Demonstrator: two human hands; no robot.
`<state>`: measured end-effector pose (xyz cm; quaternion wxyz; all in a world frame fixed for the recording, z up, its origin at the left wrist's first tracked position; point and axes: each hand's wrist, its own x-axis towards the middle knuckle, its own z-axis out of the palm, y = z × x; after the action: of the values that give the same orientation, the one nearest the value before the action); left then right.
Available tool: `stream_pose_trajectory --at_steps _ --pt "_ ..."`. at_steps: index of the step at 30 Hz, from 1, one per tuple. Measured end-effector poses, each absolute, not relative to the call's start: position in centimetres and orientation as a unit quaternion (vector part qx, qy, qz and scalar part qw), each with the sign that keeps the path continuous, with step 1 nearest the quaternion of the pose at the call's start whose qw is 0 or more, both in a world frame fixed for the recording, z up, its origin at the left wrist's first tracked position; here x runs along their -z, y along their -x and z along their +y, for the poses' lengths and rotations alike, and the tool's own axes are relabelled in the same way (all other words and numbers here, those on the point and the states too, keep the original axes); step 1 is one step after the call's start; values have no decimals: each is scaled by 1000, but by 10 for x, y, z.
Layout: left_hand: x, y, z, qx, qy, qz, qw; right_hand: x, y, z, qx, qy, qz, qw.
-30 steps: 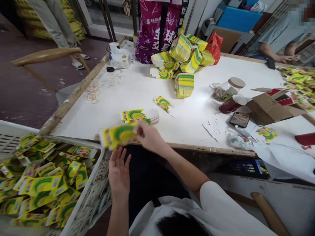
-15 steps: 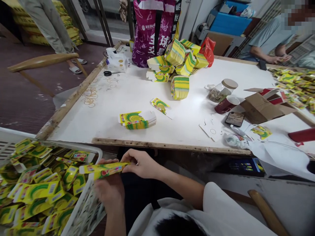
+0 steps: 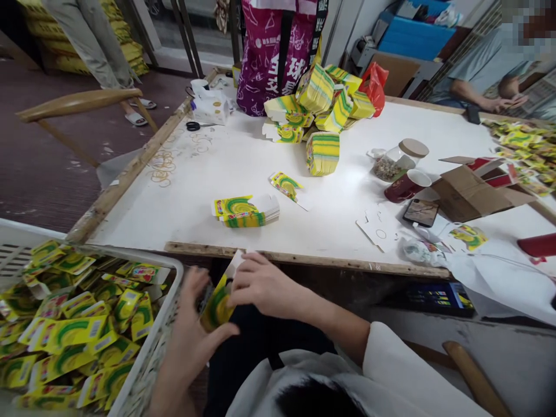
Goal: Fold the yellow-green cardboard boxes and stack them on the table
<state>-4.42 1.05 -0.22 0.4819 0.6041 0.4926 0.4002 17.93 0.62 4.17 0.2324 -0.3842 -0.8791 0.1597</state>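
A small yellow-and-green paper carton (image 3: pixel 216 307) is held over my lap, just below the table edge. It is tilted, with a white flap standing up at its upper end. My right hand (image 3: pixel 263 286) grips the carton from the right, its fingers bent over the upper side. My left hand (image 3: pixel 186 336) is beside the carton's left side, thumb and fingers spread, somewhat blurred; whether it touches the carton is unclear. To the left, a white plastic basket (image 3: pixel 150 347) holds many similar yellow cartons (image 3: pixel 72 336). A stack of flat cartons (image 3: pixel 247 211) lies on the table ahead.
One loose carton (image 3: pixel 285 186) and banded carton bundles (image 3: pixel 322 153) lie farther back by a purple bag (image 3: pixel 278 52). Rubber bands (image 3: pixel 163 165) and scissors (image 3: pixel 194 125) are at left. A jar (image 3: pixel 399 159), mug (image 3: pixel 407 185), phone (image 3: pixel 420 212) and cardboard box (image 3: pixel 471 191) stand right. A co-worker sits beyond.
The carton has turned from lying sideways to a steeper tilt and moved right. My left hand has opened and swung lower; my right hand has shifted slightly right, still gripping.
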Motion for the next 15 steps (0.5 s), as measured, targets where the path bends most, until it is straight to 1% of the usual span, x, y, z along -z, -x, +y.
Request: stream_pose_trajectory --at_steps 2,3,5,7,8,9,11,13,15 --pt "7 34 5 -324 -644 505 474 -41 -171 1 -158 389 -860 289" --pt "9 28 2 -312 -652 516 460 -40 -168 -1 -165 419 -826 339" --pt "11 16 -4 -331 -657 541 407 -35 -162 -4 -213 488 -718 449" --pt "12 9 -8 -366 -670 543 350 -26 -158 -4 -341 501 -598 524" --pt "12 7 -9 -383 -681 534 323 -22 -156 -3 -434 481 -543 535" --pt "12 6 -10 -397 -695 521 295 -18 -155 -3 -534 448 -491 523" --pt "14 6 -10 -414 -728 490 242 -14 -154 -1 -695 370 -411 460" --pt "16 7 -9 -423 -752 461 208 -14 -155 1 -761 329 -389 401" --pt "18 6 -9 -426 -757 453 202 -17 -156 2 -754 329 -418 386"
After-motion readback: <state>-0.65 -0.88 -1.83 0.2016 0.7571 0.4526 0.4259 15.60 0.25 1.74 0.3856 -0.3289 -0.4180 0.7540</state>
